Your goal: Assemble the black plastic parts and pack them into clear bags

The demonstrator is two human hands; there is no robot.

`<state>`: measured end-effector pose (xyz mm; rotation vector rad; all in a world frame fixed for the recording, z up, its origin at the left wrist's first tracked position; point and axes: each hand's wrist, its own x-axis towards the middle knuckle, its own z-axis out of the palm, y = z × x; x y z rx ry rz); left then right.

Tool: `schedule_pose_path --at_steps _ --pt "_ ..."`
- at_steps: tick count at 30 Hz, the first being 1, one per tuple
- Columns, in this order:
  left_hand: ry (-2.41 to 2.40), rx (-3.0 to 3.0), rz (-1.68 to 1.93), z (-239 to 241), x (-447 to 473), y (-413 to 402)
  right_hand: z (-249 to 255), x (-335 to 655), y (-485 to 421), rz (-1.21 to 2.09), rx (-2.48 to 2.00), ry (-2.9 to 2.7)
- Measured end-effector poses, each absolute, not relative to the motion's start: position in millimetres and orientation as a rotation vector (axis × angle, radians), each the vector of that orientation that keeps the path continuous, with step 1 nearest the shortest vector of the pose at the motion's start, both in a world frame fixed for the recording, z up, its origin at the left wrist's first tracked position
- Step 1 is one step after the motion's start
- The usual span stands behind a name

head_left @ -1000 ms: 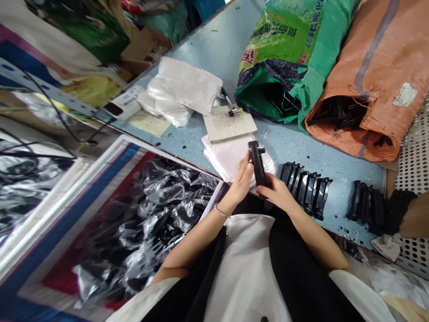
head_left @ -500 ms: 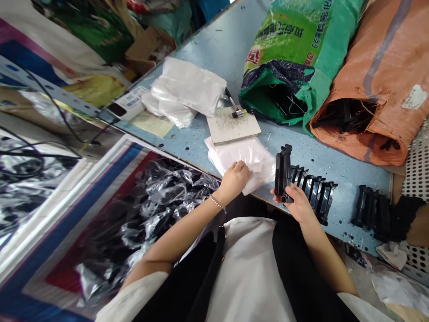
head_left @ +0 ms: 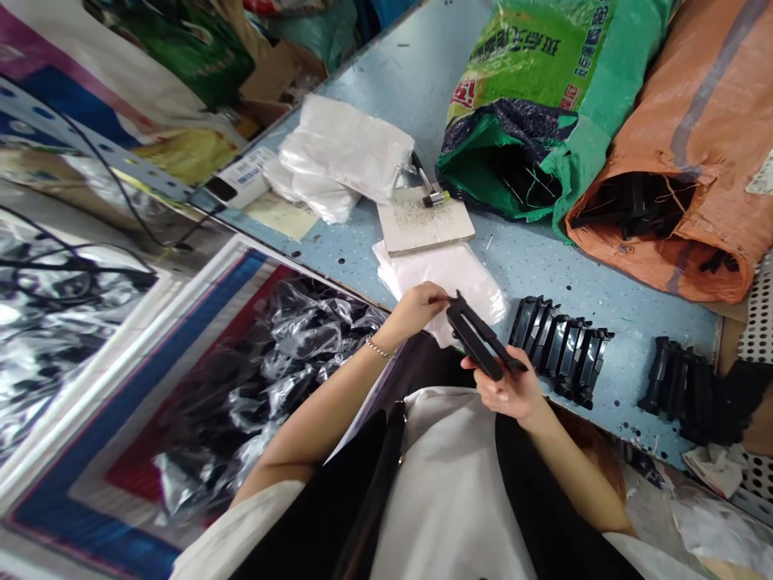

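Observation:
My right hand (head_left: 512,391) grips a long black plastic part (head_left: 480,342), which is slotted along its length and tilted with its far end toward my left hand. At that end, my left hand (head_left: 418,310) has its thumb and fingers pinched together; what lies between the fingertips is too small to make out. Beneath both, a stack of clear plastic bags (head_left: 468,274) lies at the table's near edge. Beside my right hand, several similar black parts (head_left: 561,346) stand in a row on the blue table (head_left: 525,270).
A board (head_left: 423,225) with a small metal-tipped tool (head_left: 433,197) rests on the bags. More clear bags (head_left: 353,149) lie behind it. An open green sack (head_left: 543,137) and orange sack (head_left: 670,169) lie at right. Bagged black parts (head_left: 290,346) fill a bin below left.
The black part has swung from upright to slanted, and its far end has come left to my left fingertips. My left hand has lifted slightly from the bag stack.

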<state>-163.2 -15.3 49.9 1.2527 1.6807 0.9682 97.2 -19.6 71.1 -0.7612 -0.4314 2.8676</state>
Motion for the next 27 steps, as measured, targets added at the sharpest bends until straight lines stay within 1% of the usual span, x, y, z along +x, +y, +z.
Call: schedule_pose_path --at_steps 3,5,7,9,13,18,21,24,27 --pt "1.881 1.308 0.976 53 -167 -23 60 89 -22 2.845 -0.822 -0.210" --pt "1.982 1.579 0.965 57 -170 -29 57 89 -21 2.825 -0.831 -0.122" --pt "2.000 1.885 0.880 59 -173 -35 57 90 -19 2.839 -0.804 -0.080" --pt "2.033 2.031 0.780 60 -174 -38 60 92 -18 2.855 -0.758 -0.052" --pt "2.097 2.023 0.786 54 -171 -41 67 94 -17 2.835 -0.639 0.004" --pt "1.962 1.928 0.936 54 -164 -42 74 85 -21 2.775 -0.417 0.004" --pt "1.950 1.840 0.978 56 -162 -42 76 82 -21 2.809 -0.477 -0.054" --pt "1.937 1.791 1.003 56 -164 -42 79 86 -22 2.759 -0.567 -0.110" --pt "1.880 1.804 1.069 57 -163 -43 81 87 -26 2.810 -0.512 -0.161"
